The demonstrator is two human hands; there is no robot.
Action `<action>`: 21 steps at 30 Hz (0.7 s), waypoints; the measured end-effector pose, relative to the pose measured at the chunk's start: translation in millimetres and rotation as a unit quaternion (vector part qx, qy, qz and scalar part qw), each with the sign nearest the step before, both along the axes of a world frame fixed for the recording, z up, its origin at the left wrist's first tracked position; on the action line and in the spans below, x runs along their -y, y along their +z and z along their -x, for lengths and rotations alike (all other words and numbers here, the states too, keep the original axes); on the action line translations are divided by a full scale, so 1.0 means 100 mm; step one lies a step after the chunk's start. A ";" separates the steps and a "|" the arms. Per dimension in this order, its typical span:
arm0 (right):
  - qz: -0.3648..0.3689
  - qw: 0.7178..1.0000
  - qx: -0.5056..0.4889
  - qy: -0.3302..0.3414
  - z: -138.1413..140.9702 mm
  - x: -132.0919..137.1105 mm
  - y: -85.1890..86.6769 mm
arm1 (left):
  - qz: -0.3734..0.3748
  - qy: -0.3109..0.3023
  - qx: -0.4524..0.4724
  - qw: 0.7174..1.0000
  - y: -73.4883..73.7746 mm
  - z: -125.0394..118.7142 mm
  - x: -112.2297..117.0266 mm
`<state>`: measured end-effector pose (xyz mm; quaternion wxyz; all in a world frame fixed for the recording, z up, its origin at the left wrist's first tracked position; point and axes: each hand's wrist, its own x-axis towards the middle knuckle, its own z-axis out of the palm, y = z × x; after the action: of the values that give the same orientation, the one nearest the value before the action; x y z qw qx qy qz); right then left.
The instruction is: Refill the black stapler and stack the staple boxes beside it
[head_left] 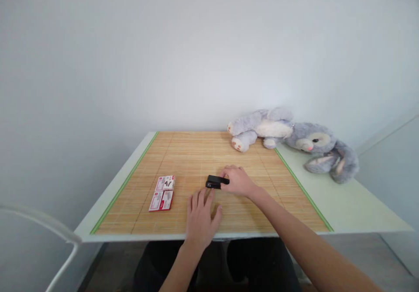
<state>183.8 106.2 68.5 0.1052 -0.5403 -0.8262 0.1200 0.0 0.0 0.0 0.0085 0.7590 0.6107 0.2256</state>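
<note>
A small black stapler (213, 181) lies on the bamboo mat (193, 152), near the middle. The thumb and fingers of my right hand (238, 181) close around its right end. My left hand (200, 218) rests palm down on the mat with fingers spread, its fingertips just in front of the stapler's near side. Whether a left fingertip touches the stapler, I cannot tell. To the left of both hands lie several small red and white boxes (163, 194) side by side, and one has a dark picture printed on it.
A grey plush rabbit (275, 128) lies on its side at the back right, partly on the mat and partly on the white table (353, 209). A wall (196, 56) stands behind the table. At the lower left curves a white tube or cable (49, 224).
</note>
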 end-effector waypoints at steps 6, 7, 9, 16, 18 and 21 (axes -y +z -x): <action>-0.012 1.000 0.002 0.024 -0.07 -0.07 -0.03 | -0.003 -0.011 -0.005 1.000 -0.12 -0.11 -0.09; -0.015 1.000 0.001 0.028 -0.05 -0.08 -0.04 | 0.000 -0.010 -0.006 1.000 -0.13 -0.12 -0.10; -0.020 0.999 -0.003 0.038 0.03 -0.09 -0.06 | 0.006 -0.005 -0.006 1.000 -0.15 -0.14 -0.10; -0.052 0.995 -0.018 0.082 0.36 -0.16 -0.01 | 0.017 0.019 -0.022 0.999 -0.10 -0.17 -0.08; -0.067 0.994 -0.047 0.079 0.28 -0.18 0.06 | 0.015 0.020 -0.015 1.000 -0.10 -0.17 -0.08; -0.095 0.982 -0.152 0.058 -0.01 -0.17 0.15 | 0.015 0.023 0.004 1.000 -0.10 -0.18 -0.08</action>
<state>184.3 123.1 83.6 0.2729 -0.4545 -0.8382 0.1279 17.5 7.7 -9.5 0.0169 0.7434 0.6316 0.2194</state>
